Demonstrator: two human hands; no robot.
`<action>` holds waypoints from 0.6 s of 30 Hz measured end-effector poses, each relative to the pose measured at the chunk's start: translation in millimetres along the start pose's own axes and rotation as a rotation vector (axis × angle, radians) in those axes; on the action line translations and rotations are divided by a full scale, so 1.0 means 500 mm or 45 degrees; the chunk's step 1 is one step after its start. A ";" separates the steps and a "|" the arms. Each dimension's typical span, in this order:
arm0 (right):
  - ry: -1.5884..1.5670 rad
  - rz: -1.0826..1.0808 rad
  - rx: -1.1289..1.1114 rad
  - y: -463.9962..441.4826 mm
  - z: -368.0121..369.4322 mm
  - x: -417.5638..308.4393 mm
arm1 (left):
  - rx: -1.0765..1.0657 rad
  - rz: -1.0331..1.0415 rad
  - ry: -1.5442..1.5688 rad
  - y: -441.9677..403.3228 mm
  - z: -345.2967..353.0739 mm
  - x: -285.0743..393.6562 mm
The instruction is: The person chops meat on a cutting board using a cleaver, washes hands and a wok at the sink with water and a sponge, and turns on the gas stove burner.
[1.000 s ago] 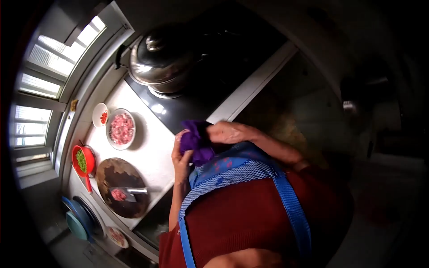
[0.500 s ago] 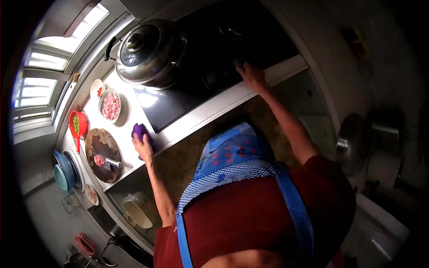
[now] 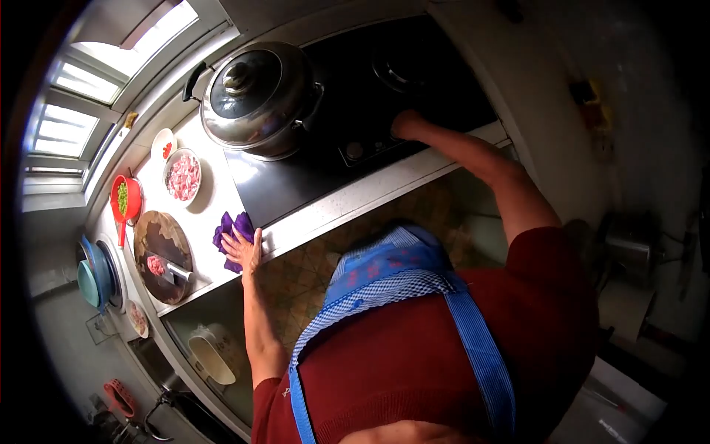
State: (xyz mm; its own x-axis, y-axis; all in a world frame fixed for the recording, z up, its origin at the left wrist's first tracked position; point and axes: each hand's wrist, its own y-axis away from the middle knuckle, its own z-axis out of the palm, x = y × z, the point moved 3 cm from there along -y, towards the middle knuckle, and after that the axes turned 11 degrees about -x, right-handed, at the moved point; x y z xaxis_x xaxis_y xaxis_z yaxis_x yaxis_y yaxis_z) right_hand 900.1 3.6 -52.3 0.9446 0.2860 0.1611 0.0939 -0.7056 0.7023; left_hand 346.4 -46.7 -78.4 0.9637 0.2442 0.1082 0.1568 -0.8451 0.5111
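Observation:
My left hand (image 3: 244, 250) lies with fingers spread on a crumpled purple cloth (image 3: 235, 222) at the counter's front edge, just left of the stove. Out over the front of the black glass stove (image 3: 277, 189), my right hand (image 3: 405, 124) is closed at the right stove knob, which it covers; its fingers are in shadow. The left stove knob (image 3: 355, 152) shows beside it. A large steel pot (image 3: 259, 133) with a glass lid (image 3: 248, 81) stands on the left burner.
On the counter are a bowl of cut meat (image 3: 183, 179), a small dish with red pieces (image 3: 164, 145), a red strainer of green pieces (image 3: 124, 198), and a round chopping board (image 3: 159, 237) holding minced meat (image 3: 155, 265) and a cleaver (image 3: 177, 272). Blue-green basins (image 3: 92, 285) stand farther left.
My left hand has gone from gripping the bunched cloth to lying spread on it. My right hand has moved further over the knob, hiding it. The view has shifted slightly.

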 end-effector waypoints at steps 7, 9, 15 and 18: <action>0.453 -0.150 0.023 0.038 -0.024 -0.016 | -0.011 -0.008 -0.007 -0.003 -0.003 0.004; 0.498 -0.154 0.011 0.033 -0.022 -0.017 | 0.013 -0.005 0.019 0.001 -0.007 0.008; 0.550 -0.104 0.112 0.028 -0.007 -0.020 | 0.024 0.009 0.011 0.007 -0.013 0.011; 0.543 -0.092 0.128 0.039 -0.013 -0.024 | 0.015 0.008 0.021 0.005 -0.014 0.012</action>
State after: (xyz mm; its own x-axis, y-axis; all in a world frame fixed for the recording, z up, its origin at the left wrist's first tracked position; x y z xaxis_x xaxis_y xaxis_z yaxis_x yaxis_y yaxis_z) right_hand 888.3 -9.2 -36.1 0.7219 0.5643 0.4005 0.2054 -0.7275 0.6547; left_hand 350.9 -44.2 -70.3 0.9609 0.2468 0.1257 0.1533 -0.8520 0.5006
